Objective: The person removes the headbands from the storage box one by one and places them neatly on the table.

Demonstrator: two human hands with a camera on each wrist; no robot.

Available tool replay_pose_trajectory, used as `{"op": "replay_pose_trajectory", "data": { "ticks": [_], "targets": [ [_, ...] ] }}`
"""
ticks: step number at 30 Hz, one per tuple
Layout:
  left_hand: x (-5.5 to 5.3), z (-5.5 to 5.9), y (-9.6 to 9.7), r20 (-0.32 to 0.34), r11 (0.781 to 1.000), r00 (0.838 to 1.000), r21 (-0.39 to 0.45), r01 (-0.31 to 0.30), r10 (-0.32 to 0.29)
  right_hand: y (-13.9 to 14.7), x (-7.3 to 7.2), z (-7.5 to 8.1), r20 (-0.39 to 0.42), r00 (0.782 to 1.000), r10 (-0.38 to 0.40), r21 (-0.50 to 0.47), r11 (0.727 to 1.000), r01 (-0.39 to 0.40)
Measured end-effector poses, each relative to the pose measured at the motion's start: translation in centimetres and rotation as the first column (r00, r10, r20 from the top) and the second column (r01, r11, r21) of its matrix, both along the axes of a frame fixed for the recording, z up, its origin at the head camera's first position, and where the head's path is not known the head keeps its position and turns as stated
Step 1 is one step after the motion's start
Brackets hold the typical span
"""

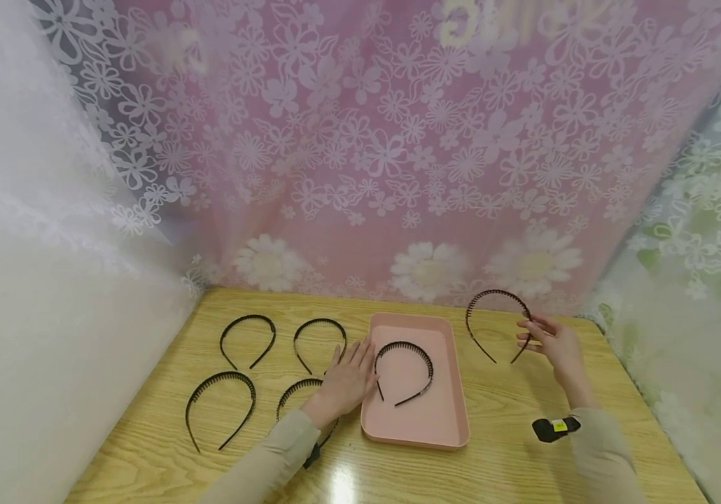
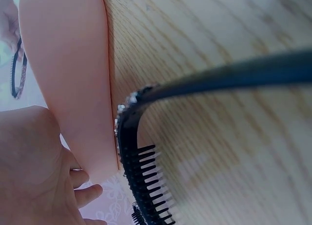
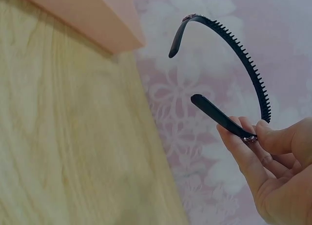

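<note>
My right hand (image 1: 558, 346) pinches a black toothed headband (image 3: 254, 74) near one end, between thumb and fingers. It is held up to the right of a shallow pink tray (image 1: 442, 423), arch upward and both ends pointing down in the head view. Small sparkly stones show by the fingertips in the right wrist view. My left hand (image 1: 349, 374) rests at the tray's left rim with its fingers extended. Inside the tray lies another black headband (image 1: 403, 344). Partly covered by my left forearm, a headband with sparkly trim (image 2: 129, 132) lies beside the tray.
More black headbands lie left of the tray on the wooden table (image 1: 159, 455), among them one at the back (image 1: 247, 317) and one nearer (image 1: 225, 374). A pink flowered curtain (image 1: 386, 238) hangs behind the table, with pale curtains at both sides.
</note>
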State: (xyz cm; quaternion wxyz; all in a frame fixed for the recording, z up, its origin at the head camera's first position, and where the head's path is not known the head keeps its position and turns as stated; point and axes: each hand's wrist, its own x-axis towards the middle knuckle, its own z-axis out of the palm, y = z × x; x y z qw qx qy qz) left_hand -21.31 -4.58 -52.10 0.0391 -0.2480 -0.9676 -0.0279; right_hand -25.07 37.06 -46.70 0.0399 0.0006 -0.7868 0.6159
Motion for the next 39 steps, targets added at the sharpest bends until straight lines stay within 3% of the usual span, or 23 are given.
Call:
{"op": "replay_pose_trajectory", "data": {
  "ticks": [5, 13, 21, 31, 39],
  "targets": [
    [-0.1, -0.3, 0.0, 0.003, 1.000, 1.000, -0.001, -0.006, 0.006, 1.2, 0.0, -1.2, 0.025, 1.000, 0.004, 0.021, 1.000, -0.005],
    [-0.2, -0.8, -0.1, -0.029, 1.000, 1.000, -0.021, -0.001, 0.000, 1.9, 0.2, -2.7, 0.133, 0.991, 0.026, 0.072, 0.997, -0.036],
    [-0.2, -0.3, 0.0, -0.012, 0.999, 1.000, -0.039, -0.008, 0.008, 2.0, 0.2, -3.8, 0.240, 0.968, 0.073, 0.168, 0.979, -0.115],
    [-0.5, -1.1, -0.1, -0.038, 0.999, 0.999, -0.045, -0.007, 0.005, 1.7, 0.4, -4.1, 0.286, 0.956, 0.065, 0.164, 0.980, -0.115],
    [-0.5, -1.0, -0.1, -0.014, 0.999, 1.000, -0.032, -0.005, 0.005, 1.9, 0.1, -4.4, 0.385, 0.922, 0.036, 0.165, 0.980, -0.107]
  ]
}}
